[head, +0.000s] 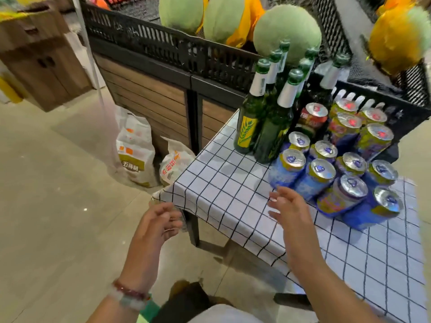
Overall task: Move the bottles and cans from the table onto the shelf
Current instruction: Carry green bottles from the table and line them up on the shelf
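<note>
A white cloth with a black grid is covering the table point(233, 194), draping over its near corner. Green glass bottles point(263, 113) with silver foil necks and yellow wheat-ear labels are standing at the back; round, shiny-topped cans point(326, 173), mostly blue and yellow, are clustering beside them. The right hand point(289, 206) is hovering over the cloth just beside the nearest cans, fingers loosely spread, holding nothing. The left hand point(154, 224), a beaded bracelet point(130, 292) on its wrist, is hanging off the table's corner, fingers relaxed, empty. Printed sacks point(135, 148) with Chinese writing are sitting on the floor.
</note>
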